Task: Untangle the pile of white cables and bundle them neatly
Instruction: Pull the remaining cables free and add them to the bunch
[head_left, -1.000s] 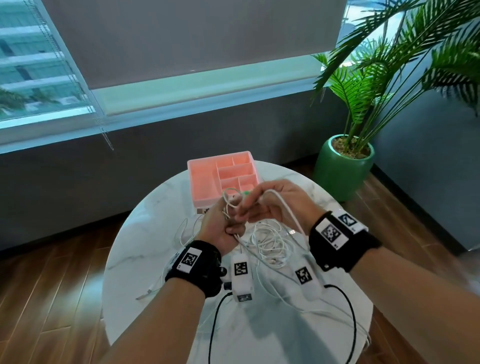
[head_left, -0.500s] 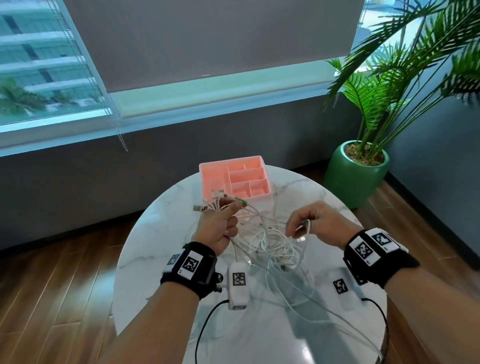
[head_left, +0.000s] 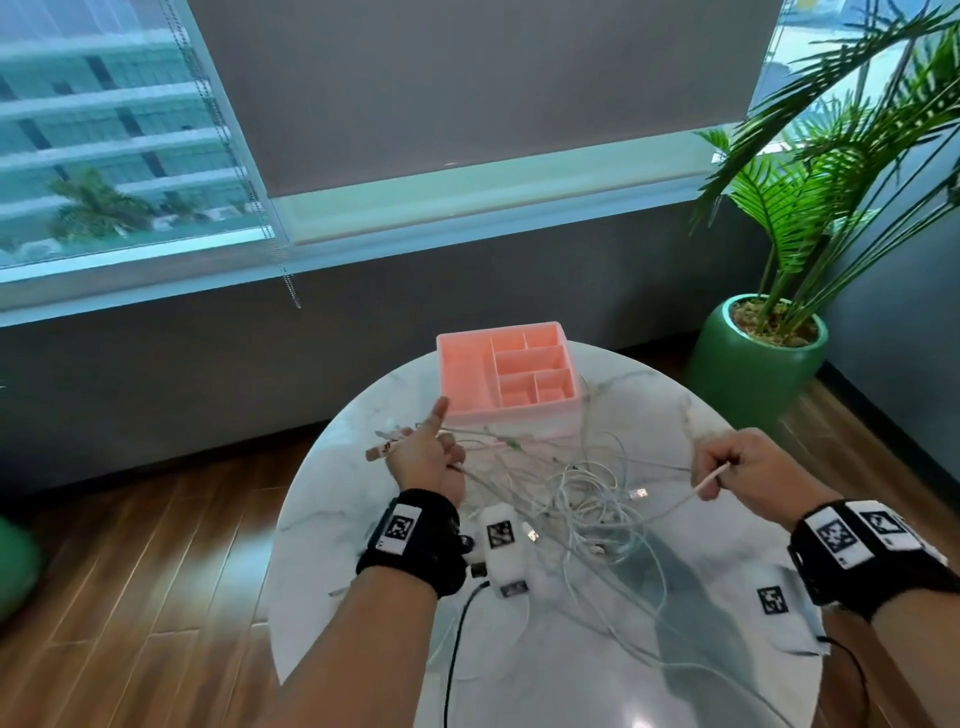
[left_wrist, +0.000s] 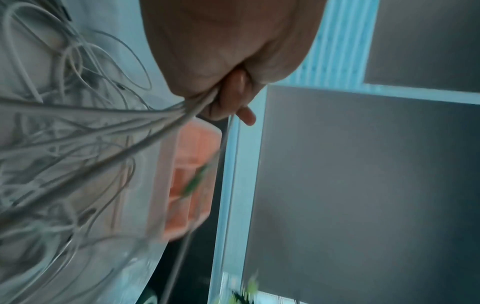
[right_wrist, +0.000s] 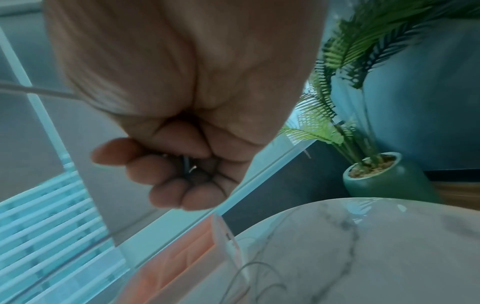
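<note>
A tangle of thin white cables (head_left: 587, 499) lies on the round marble table (head_left: 675, 639) between my hands. My left hand (head_left: 428, 457) grips several cable ends in a fist at the table's left, index finger pointing up; the strands fan out of the fist (left_wrist: 182, 111) toward the pile. My right hand (head_left: 737, 467) is raised at the right and pinches one cable end (head_left: 711, 475), whose strand runs taut back to the pile. In the right wrist view the fingers (right_wrist: 166, 164) are curled tight into the palm.
A pink divided organiser tray (head_left: 462, 379) stands at the table's far edge, just beyond my left hand. A potted palm in a green pot (head_left: 753, 364) stands on the floor at right. White tagged devices (head_left: 501, 545) with black leads lie near the table's front.
My hands have moved apart: the right drew one cable end out to the right, the left shifted left with its bunch. The strands between them are now stretched.
</note>
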